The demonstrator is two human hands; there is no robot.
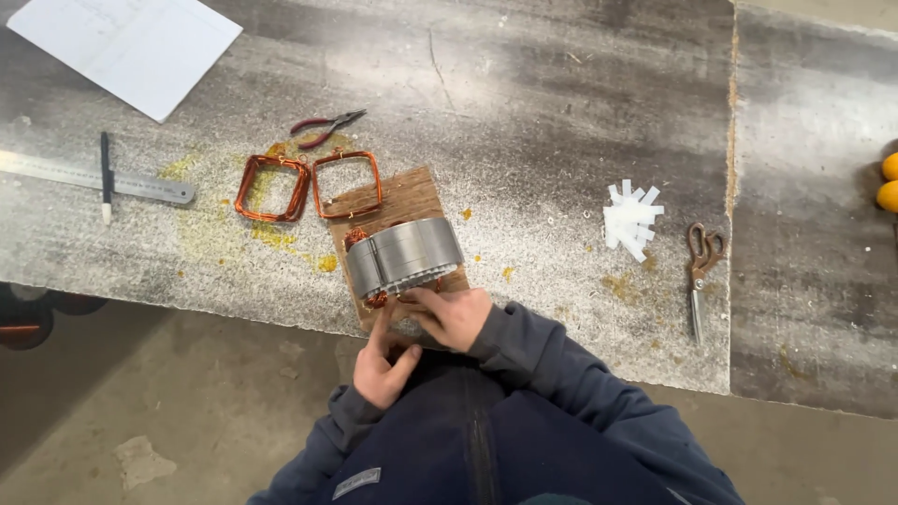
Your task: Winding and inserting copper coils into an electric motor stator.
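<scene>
A grey metal motor stator point(404, 254) with copper windings lies on its side on a small brown board point(398, 201) at the near edge of the worn workbench point(543, 112). My right hand point(454, 316) rests against the stator's near face, fingers curled on its lower rim. My left hand point(383, 360) is just below the bench edge, fingertips reaching up to the stator's underside near the copper wire. Whether either hand pinches a wire is hidden. Two square copper coils point(272, 187) point(347, 183) lie to the left of the board.
Red-handled pliers point(325, 126) lie behind the coils. A steel ruler point(94, 178) and a pen point(106, 175) sit far left, white paper point(126, 47) at top left. White plastic strips point(631, 219) and scissors point(702, 271) lie right. Orange objects point(890, 182) touch the right edge.
</scene>
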